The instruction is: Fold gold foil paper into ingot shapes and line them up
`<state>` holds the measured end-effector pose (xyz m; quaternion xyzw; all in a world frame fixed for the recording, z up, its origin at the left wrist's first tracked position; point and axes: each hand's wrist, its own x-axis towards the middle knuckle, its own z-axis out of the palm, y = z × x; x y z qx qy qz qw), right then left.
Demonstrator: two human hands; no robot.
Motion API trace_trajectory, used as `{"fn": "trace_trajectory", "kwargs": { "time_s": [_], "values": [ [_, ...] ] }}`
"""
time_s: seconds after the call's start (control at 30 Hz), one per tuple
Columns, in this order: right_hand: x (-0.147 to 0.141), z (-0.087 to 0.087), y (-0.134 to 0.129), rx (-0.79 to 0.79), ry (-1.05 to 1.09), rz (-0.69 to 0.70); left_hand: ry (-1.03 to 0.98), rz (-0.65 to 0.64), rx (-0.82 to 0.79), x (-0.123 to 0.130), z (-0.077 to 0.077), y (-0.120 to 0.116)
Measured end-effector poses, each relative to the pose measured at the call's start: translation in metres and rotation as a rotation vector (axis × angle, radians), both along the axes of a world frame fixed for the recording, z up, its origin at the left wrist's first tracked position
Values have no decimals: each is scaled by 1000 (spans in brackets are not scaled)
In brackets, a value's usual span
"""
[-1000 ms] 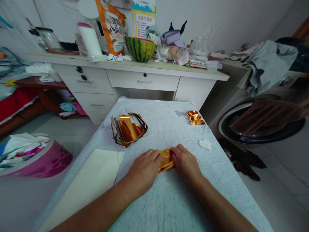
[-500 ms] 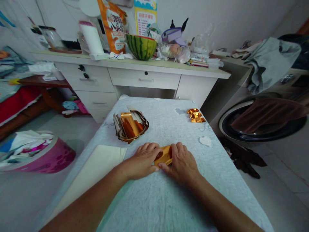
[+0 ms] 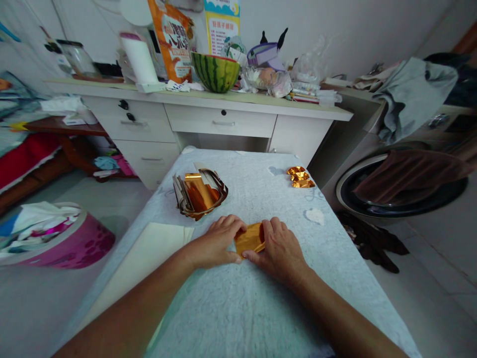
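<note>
Opened wider than in the earlier frame, the left hand (image 3: 218,243) is now parted, thumb from fingers, at the gold foil (image 3: 249,239).
The foil is held on the counter (image 3: 253,184) between both hands, its right end pinched by the right hand (image 3: 282,248). Folding is judged to be in hand; edges kept aligned and a crease pressed flat seem called for. Beyond, gold sheets (image 3: 201,194) are stacked ahead to the left, and small gold bundles (image 3: 301,177) are grouped at far right.
</note>
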<state>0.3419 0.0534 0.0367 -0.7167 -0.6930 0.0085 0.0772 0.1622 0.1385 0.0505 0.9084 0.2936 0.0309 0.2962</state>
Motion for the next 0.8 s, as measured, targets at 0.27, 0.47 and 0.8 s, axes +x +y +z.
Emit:
{"fn": "trace_trajectory", "kwargs": {
  "time_s": [0.27, 0.47, 0.8],
  "values": [
    [2, -6, 1, 46, -13, 18, -78, 113, -44, 0, -3, 5],
    [1, -2, 1, 26, 10, 13, -88, 120, 20, 1, -14, 4],
    [33, -2, 4, -45, 41, -47, -24, 117, 13, 1, -8, -1]
  ]
}}
